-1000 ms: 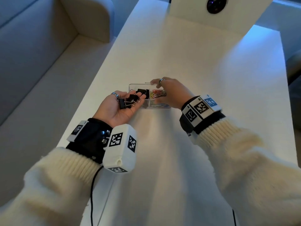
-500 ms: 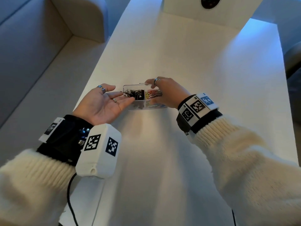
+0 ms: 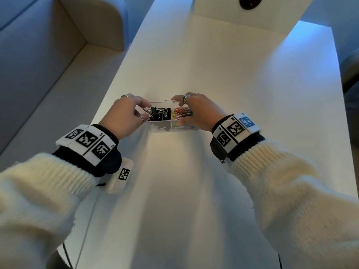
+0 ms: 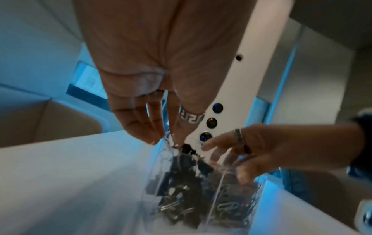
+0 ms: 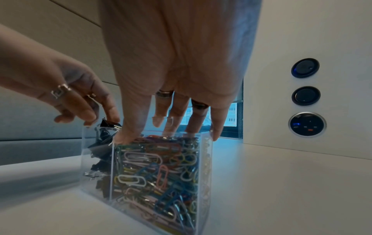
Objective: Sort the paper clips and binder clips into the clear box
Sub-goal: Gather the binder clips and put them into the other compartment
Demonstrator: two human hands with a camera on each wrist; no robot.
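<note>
A clear box (image 3: 171,129) stands mid-table with two compartments. Black binder clips (image 3: 159,113) fill the left one and coloured paper clips (image 3: 181,113) the right one. My left hand (image 3: 134,110) is palm down at the box's left end. Its straight fingertips touch the topmost binder clip (image 5: 109,123) and the left rim. My right hand (image 3: 200,113) grips the right end of the box (image 5: 205,174), with the thumb at the near rim over the paper clips (image 5: 157,174) and the fingers behind the far wall. The left wrist view is blurred but shows the left hand (image 4: 161,63) above the binder clips (image 4: 181,182).
The white table (image 3: 194,191) is long and narrow, and its left edge runs close to my left wrist. A white panel with round sockets (image 5: 306,95) closes the far end. A pale sofa (image 3: 38,74) lies to the left. A cable (image 3: 67,255) hangs off the near left edge.
My left hand was palm up with binder clips in it. It emptied them into the left compartment and turned palm down onto them. My right hand kept hold of the box.
</note>
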